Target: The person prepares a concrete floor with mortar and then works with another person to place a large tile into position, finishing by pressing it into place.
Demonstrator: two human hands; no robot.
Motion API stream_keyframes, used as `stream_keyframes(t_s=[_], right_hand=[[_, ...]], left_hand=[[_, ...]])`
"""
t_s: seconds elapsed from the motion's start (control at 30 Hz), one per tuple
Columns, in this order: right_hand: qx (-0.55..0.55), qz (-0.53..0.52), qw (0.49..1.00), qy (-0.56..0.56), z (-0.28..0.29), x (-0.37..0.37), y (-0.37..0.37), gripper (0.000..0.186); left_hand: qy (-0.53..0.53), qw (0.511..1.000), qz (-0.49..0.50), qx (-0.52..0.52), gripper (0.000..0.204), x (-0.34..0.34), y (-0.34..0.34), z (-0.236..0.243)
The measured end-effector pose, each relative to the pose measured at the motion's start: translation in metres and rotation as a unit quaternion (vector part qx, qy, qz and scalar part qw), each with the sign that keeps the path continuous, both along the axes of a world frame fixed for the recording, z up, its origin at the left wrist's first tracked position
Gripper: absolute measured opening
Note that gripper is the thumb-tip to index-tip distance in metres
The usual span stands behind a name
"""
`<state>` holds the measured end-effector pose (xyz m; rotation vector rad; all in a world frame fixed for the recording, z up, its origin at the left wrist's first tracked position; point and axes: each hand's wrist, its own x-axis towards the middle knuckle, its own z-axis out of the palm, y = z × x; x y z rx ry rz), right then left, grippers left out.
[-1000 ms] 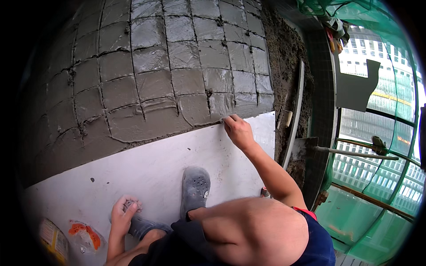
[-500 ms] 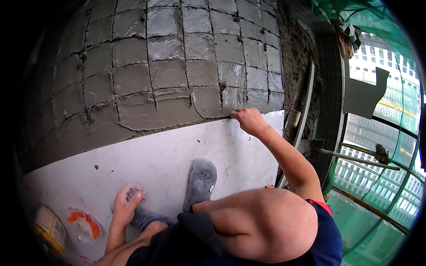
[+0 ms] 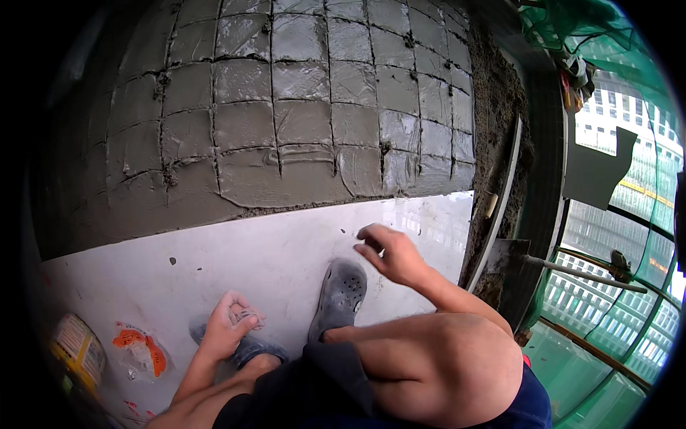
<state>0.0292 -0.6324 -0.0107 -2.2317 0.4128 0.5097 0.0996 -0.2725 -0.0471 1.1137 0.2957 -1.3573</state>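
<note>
My right hand (image 3: 382, 250) hovers over the white tile slab (image 3: 257, 264), right of centre and short of its far edge, fingers curled loosely apart with nothing seen between them. My left hand (image 3: 236, 322) is lower and further left, near a grey clog, closed round small pale pieces too small to make out. Beyond the slab lies wet grey mortar (image 3: 300, 121) scored in a grid of squares, with a rough ridge along the tile edge. My feet in grey clogs (image 3: 343, 293) are on the slab, below my bare knee.
At lower left lie a yellow package (image 3: 82, 347) and a clear bag with orange print (image 3: 139, 354). On the right are a long straightedge (image 3: 500, 200), a pale roller-like piece (image 3: 489, 205), a long-handled flat tool (image 3: 586, 272), rough mortar and windows behind green netting (image 3: 600, 43).
My right hand has left the seam between tile and mortar and moved back toward me, its fingers opening. My left hand stays low, still closed. The view has shifted somewhat.
</note>
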Motion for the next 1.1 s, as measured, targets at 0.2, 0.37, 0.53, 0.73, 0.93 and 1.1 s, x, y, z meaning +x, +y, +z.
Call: stream_keyframes(t_s=[0.2, 0.37, 0.53, 0.73, 0.93, 1.1], right_hand=[[0.272, 0.177, 0.946, 0.020, -0.012, 0.014, 0.075, 0.026], [-0.186, 0.019, 0.980, -0.073, -0.026, 0.005, -0.011, 0.025], [-0.337, 0.086, 0.937, -0.033, -0.044, -0.013, -0.091, 0.025], [-0.323, 0.171, 0.927, -0.083, -0.061, -0.013, -0.110, 0.019], [-0.318, 0.202, 0.926, -0.010, -0.062, -0.005, -0.122, 0.032], [-0.288, 0.212, 0.933, 0.027, -0.062, 0.005, -0.124, 0.032]], left_hand=[[0.006, 0.999, -0.027, -0.044, 0.019, -0.005, -0.017, -0.003], [0.006, 1.000, 0.012, -0.015, 0.019, -0.005, -0.009, -0.001], [0.006, 1.000, 0.019, 0.000, 0.019, -0.009, -0.006, -0.002], [-0.018, 1.000, 0.012, 0.000, 0.017, -0.001, -0.009, -0.001], [-0.007, 1.000, 0.016, 0.000, 0.016, -0.001, -0.010, 0.001], [-0.013, 1.000, 0.019, 0.016, 0.016, 0.003, -0.014, 0.003]])
